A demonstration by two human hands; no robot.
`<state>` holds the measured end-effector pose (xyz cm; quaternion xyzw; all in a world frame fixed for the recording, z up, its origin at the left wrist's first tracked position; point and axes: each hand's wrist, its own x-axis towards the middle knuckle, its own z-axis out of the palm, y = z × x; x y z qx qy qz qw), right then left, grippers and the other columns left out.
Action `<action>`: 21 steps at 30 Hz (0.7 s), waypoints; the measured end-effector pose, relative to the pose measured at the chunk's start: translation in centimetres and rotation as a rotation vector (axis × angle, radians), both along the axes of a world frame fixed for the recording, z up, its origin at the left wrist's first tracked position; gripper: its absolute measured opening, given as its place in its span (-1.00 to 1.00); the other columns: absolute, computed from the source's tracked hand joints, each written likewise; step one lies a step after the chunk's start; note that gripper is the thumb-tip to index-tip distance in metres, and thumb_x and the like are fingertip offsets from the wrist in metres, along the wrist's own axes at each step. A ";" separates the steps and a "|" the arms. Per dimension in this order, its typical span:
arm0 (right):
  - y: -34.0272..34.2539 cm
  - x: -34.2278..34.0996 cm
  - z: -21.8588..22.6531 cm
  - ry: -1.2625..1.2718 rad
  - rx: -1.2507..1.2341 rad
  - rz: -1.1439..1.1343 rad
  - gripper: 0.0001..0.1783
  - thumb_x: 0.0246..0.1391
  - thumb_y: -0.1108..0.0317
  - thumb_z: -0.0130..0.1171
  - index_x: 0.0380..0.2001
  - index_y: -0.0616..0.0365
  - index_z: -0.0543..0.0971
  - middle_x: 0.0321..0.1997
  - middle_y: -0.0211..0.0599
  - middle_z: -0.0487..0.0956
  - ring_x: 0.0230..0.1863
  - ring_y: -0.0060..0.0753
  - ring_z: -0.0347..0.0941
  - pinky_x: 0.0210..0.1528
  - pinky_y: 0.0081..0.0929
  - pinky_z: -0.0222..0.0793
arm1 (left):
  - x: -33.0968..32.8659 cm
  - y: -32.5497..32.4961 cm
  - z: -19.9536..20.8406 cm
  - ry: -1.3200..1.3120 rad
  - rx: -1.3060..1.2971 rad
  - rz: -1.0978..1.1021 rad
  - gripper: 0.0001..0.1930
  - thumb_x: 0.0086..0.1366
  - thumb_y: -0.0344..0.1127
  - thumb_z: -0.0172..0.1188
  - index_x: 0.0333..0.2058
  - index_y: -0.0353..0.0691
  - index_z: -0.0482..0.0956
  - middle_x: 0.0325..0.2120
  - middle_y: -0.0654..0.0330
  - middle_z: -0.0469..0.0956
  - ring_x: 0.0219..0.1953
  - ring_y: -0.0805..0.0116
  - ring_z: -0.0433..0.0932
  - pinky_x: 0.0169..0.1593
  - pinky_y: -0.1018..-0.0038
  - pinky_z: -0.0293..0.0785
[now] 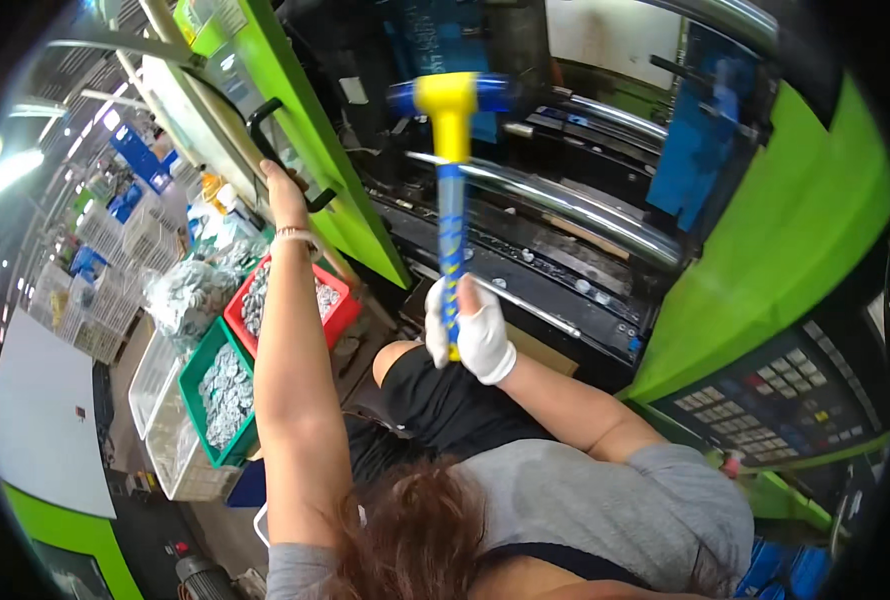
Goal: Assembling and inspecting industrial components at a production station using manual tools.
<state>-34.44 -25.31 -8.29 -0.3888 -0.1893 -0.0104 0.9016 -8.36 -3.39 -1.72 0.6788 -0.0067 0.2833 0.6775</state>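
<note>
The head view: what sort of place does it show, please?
Probably a factory workshop: a large green machine with steel bars, a control panel, and a green bin of small parts.

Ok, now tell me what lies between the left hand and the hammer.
In the head view, part of the black handle, the green door and the dark machine interior lie between the left hand and the hammer.

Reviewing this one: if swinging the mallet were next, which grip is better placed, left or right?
Probably the right grip: white-gloved, it holds the blue-and-yellow mallet. The bare left grip is away to the side, on the black door handle.
</note>
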 end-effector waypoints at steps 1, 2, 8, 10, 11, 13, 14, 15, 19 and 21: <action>-0.6 -0.9 0.4 -0.024 -0.086 0.056 -0.46 0.16 -0.16 -0.23 -0.41 0.17 0.34 -0.73 -0.37 0.34 -0.80 -0.57 0.24 -0.74 -0.61 0.20 | -0.6 -1.7 -0.2 -0.001 -0.052 -0.048 -0.40 0.29 0.25 -0.33 -0.50 -0.23 0.34 -0.71 0.31 0.26 -0.62 0.46 0.26 -0.46 0.51 0.21; -0.7 -1.9 0.9 -0.047 -0.167 0.128 -0.46 0.16 -0.16 -0.21 -0.40 0.18 0.35 -0.73 -0.39 0.33 -0.80 -0.61 0.23 -0.74 -0.64 0.18 | -1.8 -2.3 -0.5 -0.030 -0.073 -0.107 -0.44 0.29 0.23 -0.25 -0.48 -0.22 0.34 -0.70 0.30 0.28 -0.61 0.47 0.27 -0.48 0.54 0.21; -1.2 -7.3 3.9 -0.187 -0.320 0.540 -0.49 0.18 -0.12 -0.20 -0.50 0.15 0.35 -0.83 -0.44 0.27 -0.85 -0.64 0.19 -0.80 -0.69 0.08 | -14.5 -11.4 -0.2 -0.101 0.269 -0.139 -0.80 0.20 -0.29 0.13 -0.37 -0.25 0.31 -0.60 0.32 0.38 -0.59 0.56 0.36 -0.51 0.61 0.30; -1.5 -8.2 4.0 -0.207 -0.330 0.597 -0.50 0.19 -0.09 -0.19 -0.48 0.17 0.37 -0.83 -0.44 0.28 -0.85 -0.63 0.20 -0.80 -0.69 0.10 | -16.9 -12.5 -2.3 -0.104 0.229 -0.288 -0.83 0.21 -0.35 0.11 -0.35 -0.25 0.29 -0.57 0.30 0.40 -0.56 0.56 0.38 -0.50 0.63 0.33; -1.7 -8.6 4.4 -0.217 -0.360 0.620 -0.50 0.19 -0.09 -0.19 -0.47 0.17 0.37 -0.83 -0.44 0.28 -0.85 -0.63 0.21 -0.79 -0.69 0.10 | -18.8 -13.5 -2.8 -0.097 0.173 -0.349 -0.85 0.22 -0.39 0.09 -0.35 -0.24 0.29 -0.55 0.30 0.40 -0.54 0.56 0.37 -0.48 0.62 0.33; -2.1 -9.3 4.6 -0.212 -0.385 0.670 -0.48 0.19 -0.11 -0.20 -0.46 0.18 0.39 -0.82 -0.43 0.29 -0.84 -0.63 0.21 -0.78 -0.70 0.10 | -21.9 -15.5 -3.2 -0.109 0.201 -0.502 -0.81 0.19 -0.42 0.12 -0.27 -0.27 0.31 -0.50 0.26 0.41 -0.51 0.53 0.38 -0.46 0.58 0.34; -2.0 -9.8 4.8 -0.191 -0.329 0.724 -0.48 0.18 -0.12 -0.19 -0.45 0.17 0.39 -0.81 -0.41 0.30 -0.83 -0.63 0.20 -0.78 -0.69 0.08 | -23.2 -16.1 -3.1 -0.132 0.288 -0.513 -0.76 0.17 -0.43 0.14 -0.22 -0.29 0.31 -0.52 0.25 0.41 -0.50 0.49 0.39 -0.43 0.53 0.36; -2.1 -10.3 5.1 -0.142 -0.314 0.744 -0.48 0.18 -0.11 -0.19 -0.44 0.18 0.39 -0.81 -0.41 0.30 -0.83 -0.63 0.20 -0.77 -0.69 0.07 | -24.1 -17.0 -3.3 -0.163 0.284 -0.609 -0.72 0.15 -0.39 0.16 -0.20 -0.29 0.31 -0.48 0.19 0.41 -0.48 0.44 0.41 -0.39 0.48 0.38; -3.3 -11.5 5.4 -0.046 -0.285 0.706 -0.46 0.16 -0.13 -0.15 -0.37 0.22 0.41 -0.79 -0.40 0.30 -0.82 -0.62 0.20 -0.76 -0.68 0.06 | -27.6 -20.6 -2.0 -0.230 0.403 -0.870 -0.53 0.09 -0.17 0.23 -0.19 -0.33 0.22 -0.48 -0.08 0.41 -0.50 0.09 0.43 -0.39 0.26 0.35; -3.8 -12.2 5.0 -0.015 -0.252 0.664 -0.41 0.14 -0.16 -0.16 -0.36 0.27 0.40 -0.77 -0.35 0.32 -0.81 -0.58 0.22 -0.76 -0.64 0.11 | -28.7 -21.8 -1.7 -0.325 0.541 -0.819 -0.53 0.07 -0.16 0.24 -0.24 -0.33 0.20 -0.55 -0.13 0.41 -0.47 -0.12 0.45 -0.41 0.24 0.36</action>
